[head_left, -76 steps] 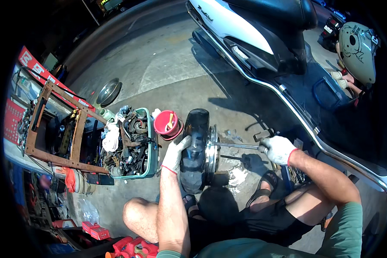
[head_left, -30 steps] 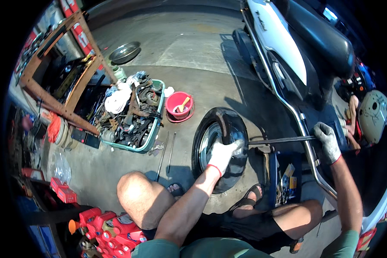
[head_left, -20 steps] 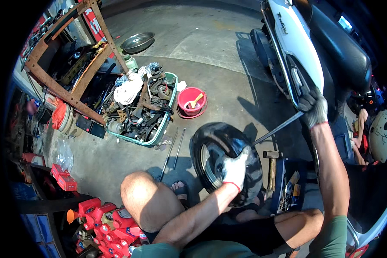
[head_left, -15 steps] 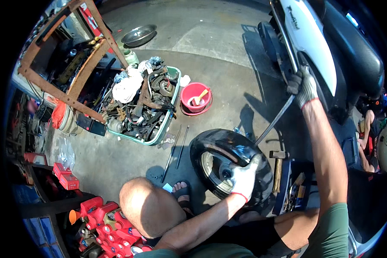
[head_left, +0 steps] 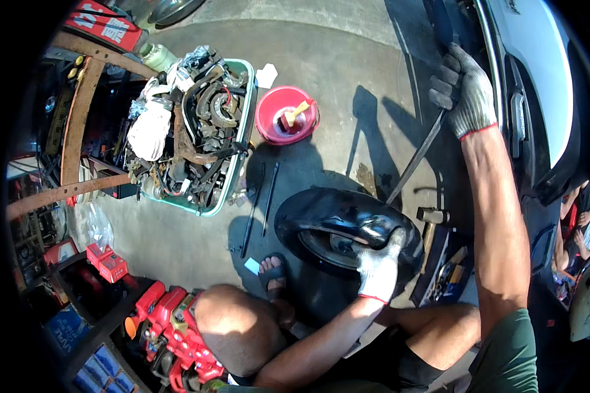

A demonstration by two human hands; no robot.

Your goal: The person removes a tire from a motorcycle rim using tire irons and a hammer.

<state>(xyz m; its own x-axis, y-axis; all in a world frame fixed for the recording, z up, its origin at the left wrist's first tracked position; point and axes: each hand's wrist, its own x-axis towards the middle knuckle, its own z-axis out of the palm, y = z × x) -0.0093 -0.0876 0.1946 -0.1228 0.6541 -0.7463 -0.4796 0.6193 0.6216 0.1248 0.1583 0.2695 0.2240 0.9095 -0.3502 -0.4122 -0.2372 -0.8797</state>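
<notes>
A black tyre [head_left: 324, 203] on its wheel rim leans low in front of my knees. My left hand [head_left: 378, 267], in a white knit glove, is closed on the tyre's near right side, thumb on the rubber and fingers toward the rim. A long metal tyre lever [head_left: 414, 160] slants up and right from the tyre's far edge. My right hand [head_left: 464, 95], gloved too, is wrapped round its upper part. The lever's lower tip is hidden behind the tyre.
Left of centre stands a green-edged bin [head_left: 241, 137] heaped with greasy parts, beside a red bucket [head_left: 278, 108] holding a brush. Two thin bars [head_left: 270, 200] lie on the floor. A hammer [head_left: 429, 229] rests right of the tyre, near a motorcycle [head_left: 534, 85]. Red bottles [head_left: 177, 327] crowd the lower left.
The view has shifted. My right hand has swung the lever up and outward, and the tyre leans flatter, its rim showing less. My left hand keeps its hold.
</notes>
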